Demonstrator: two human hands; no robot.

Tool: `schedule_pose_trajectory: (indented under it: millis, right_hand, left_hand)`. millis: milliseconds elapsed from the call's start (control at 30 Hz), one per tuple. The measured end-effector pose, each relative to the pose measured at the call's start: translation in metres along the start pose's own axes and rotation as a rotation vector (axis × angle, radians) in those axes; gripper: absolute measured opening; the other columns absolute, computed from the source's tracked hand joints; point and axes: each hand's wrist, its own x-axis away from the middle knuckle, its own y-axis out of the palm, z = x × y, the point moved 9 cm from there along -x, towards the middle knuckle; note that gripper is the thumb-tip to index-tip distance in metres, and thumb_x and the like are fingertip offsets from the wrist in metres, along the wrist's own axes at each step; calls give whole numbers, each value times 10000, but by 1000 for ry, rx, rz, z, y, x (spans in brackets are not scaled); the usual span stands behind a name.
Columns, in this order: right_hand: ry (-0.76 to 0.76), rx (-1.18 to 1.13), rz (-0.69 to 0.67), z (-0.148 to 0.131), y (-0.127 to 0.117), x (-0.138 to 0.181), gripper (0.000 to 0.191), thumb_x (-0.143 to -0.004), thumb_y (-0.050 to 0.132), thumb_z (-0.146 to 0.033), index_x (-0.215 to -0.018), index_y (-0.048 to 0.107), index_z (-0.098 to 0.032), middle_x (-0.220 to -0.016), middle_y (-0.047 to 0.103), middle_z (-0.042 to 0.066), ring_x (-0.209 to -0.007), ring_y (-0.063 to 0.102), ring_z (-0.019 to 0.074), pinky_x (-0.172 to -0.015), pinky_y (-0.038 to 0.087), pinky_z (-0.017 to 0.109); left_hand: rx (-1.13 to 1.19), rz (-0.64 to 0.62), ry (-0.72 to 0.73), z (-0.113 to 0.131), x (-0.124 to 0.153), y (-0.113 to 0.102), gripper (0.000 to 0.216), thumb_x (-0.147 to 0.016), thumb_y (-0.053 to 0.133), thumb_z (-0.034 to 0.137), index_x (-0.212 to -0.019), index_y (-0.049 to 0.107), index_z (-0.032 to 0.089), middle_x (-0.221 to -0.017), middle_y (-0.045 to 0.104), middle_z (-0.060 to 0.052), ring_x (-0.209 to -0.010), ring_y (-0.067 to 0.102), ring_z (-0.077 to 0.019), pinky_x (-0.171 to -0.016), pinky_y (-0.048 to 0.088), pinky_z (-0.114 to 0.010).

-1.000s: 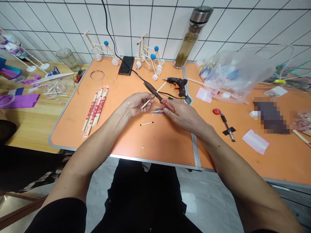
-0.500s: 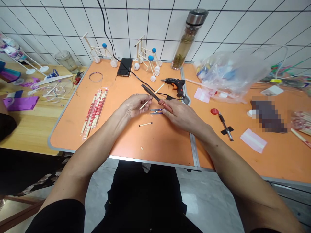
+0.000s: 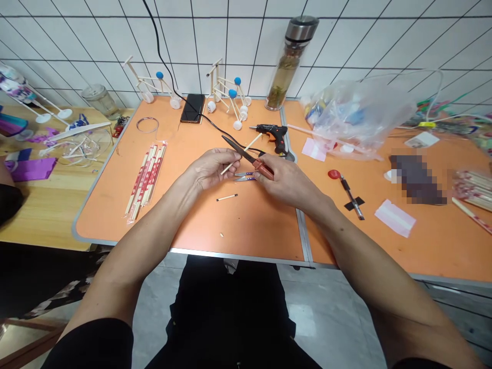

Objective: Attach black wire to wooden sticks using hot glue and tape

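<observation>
My left hand (image 3: 215,166) is closed, its fingers pinching a thin pale wooden stick (image 3: 253,141) that slants up to the right. My right hand (image 3: 282,177) grips the reddish-brown handle of a knife (image 3: 234,145) with a dark, pointed blade. The blade lies across the stick near the left fingertips; whether it cuts in, I cannot tell. Below the hands, small thread snips (image 3: 245,177) rest partly hidden by the right hand. A short stick with dark ends (image 3: 227,197) lies nearer the front, with a tiny offcut (image 3: 222,234) closer to the edge.
Packaged chopsticks (image 3: 146,179) lie left. Behind are stick models with blue balls (image 3: 232,94), a phone (image 3: 192,108), a glue gun (image 3: 272,136) with its cable, and a tall tea bottle (image 3: 290,64). At right are a plastic bag (image 3: 357,118) and a pen (image 3: 351,197).
The knife blade has turned slightly against the stick, while both hands keep their grips. The whole view has shifted a little, so the table things appear further left.
</observation>
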Motion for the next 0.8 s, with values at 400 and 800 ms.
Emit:
schedule_pose_trajectory:
  millis: [400, 800]
  right_hand:
    - [87, -12, -35, 7, 13, 0, 172, -1023, 575, -354, -897, 498, -265, -912, 725, 77, -815, 627, 263, -727, 397, 377]
    - [105, 54, -36, 19, 23, 4, 157, -1072, 554, -352, -954, 589, -253, -976, 786, 127, -883, 692, 313, -706, 376, 375]
  left_hand:
    - [-5, 35, -87, -12, -8, -8, 237, -949, 743, 1, -745, 704, 116, -645, 711, -40, -489, 617, -77, -540, 505, -170]
    - [-91, -36, -90, -18, -8, -1, 238, -938, 732, -5, -751, 665, 125, -625, 679, -22, -434, 563, -71, -457, 448, -159]
